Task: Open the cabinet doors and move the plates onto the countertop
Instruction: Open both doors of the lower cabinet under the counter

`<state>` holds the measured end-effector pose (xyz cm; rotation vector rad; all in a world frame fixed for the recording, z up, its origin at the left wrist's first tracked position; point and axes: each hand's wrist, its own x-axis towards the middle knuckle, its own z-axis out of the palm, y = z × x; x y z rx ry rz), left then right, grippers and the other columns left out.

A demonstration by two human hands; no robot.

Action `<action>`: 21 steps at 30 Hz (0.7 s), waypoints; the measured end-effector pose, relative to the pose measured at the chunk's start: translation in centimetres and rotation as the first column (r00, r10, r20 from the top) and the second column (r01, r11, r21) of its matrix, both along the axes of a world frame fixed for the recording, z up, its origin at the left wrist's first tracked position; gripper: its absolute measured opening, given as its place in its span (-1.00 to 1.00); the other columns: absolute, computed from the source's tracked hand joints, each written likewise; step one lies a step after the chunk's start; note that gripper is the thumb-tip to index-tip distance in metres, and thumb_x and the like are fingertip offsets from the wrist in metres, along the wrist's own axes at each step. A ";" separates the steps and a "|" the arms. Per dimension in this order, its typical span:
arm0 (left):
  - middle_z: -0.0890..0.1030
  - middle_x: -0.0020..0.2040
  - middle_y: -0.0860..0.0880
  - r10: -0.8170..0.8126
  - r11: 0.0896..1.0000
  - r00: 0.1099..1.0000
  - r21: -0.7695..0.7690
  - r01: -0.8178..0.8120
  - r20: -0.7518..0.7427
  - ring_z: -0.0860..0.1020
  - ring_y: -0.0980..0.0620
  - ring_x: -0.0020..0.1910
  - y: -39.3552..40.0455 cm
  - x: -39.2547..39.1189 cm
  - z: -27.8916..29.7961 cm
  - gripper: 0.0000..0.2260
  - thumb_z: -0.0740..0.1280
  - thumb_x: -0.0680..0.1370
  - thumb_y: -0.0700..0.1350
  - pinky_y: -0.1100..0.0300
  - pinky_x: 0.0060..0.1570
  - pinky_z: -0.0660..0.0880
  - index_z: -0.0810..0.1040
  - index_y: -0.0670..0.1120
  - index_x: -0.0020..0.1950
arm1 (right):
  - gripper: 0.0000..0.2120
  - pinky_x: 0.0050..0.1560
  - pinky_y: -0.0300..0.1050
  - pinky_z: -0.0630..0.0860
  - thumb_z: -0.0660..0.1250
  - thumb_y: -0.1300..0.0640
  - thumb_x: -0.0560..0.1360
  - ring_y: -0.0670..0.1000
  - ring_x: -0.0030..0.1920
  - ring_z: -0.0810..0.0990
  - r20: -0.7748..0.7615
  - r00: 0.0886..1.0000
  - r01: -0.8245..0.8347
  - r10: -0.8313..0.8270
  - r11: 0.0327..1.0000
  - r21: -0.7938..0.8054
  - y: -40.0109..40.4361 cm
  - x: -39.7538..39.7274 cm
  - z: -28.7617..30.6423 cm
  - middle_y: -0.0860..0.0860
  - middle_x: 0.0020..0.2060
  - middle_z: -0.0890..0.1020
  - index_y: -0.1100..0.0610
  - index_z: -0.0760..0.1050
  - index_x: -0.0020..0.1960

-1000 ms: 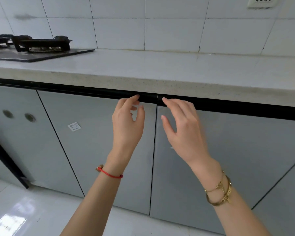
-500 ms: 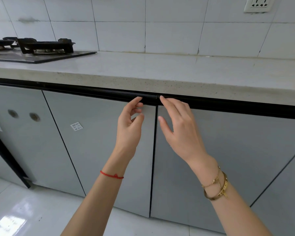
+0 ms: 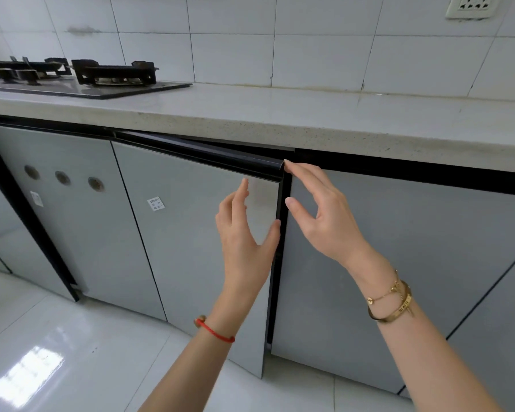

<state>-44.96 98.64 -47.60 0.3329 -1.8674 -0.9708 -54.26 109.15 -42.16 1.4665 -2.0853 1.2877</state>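
Two grey cabinet doors hang under a pale stone countertop. The left door stands slightly ajar, its black top handle rail swung out from the frame, with a dark gap along its right edge. My left hand hovers in front of this door with fingers spread, holding nothing. My right hand is open too, its fingertips touching the upper corner where the left door's rail meets the right door, which is flush and closed. No plates are visible; the cabinet interior is hidden.
A black gas stove sits on the counter at the far left. Another grey door with three round holes is further left. A wall socket is on the white tiles. Glossy white floor tiles lie below.
The left cabinet door has swung out a little from closed. My left hand has come off the handle rail and dropped lower; my right hand stays near the top corner.
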 end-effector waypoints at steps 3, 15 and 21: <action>0.34 0.34 -0.04 0.098 0.995 0.995 0.014 -0.097 -0.028 0.32 0.03 0.35 1.6 0.9 -1.8 -0.30 0.45 0.49 -0.15 0.32 0.36 0.25 0.20 -0.09 0.55 | -0.52 0.42 -0.32 0.26 0.28 0.23 0.57 -0.17 0.41 0.34 -0.046 0.998 -0.041 0.041 0.999 0.008 0.6 1.7 -0.1 -0.07 0.36 0.42 0.10 0.32 0.47; 0.44 0.33 -0.09 0.317 0.948 0.913 0.058 -0.313 -0.256 0.40 -0.10 0.37 0.1 8.7 -3.9 -0.47 0.40 0.52 -0.23 -0.14 0.27 0.46 0.35 -0.17 0.48 | -0.52 0.47 0.01 0.29 0.29 0.17 0.57 -0.06 0.48 0.28 -0.236 0.920 -0.304 0.312 0.950 0.070 -1.3 9.3 0.0 -0.03 0.40 0.41 0.15 0.32 0.47; 0.47 0.37 -0.05 0.329 0.944 0.901 0.074 -0.322 -0.283 0.42 -0.05 0.40 -2.3 13.6 -4.4 -0.55 0.36 0.56 -0.25 -0.01 0.32 0.46 0.40 -0.19 0.45 | -0.47 0.50 0.00 0.25 0.32 0.18 0.56 -0.02 0.50 0.24 -0.294 0.840 -0.452 0.457 0.888 0.089 -4.8 12.2 -0.4 -0.03 0.44 0.37 0.18 0.29 0.49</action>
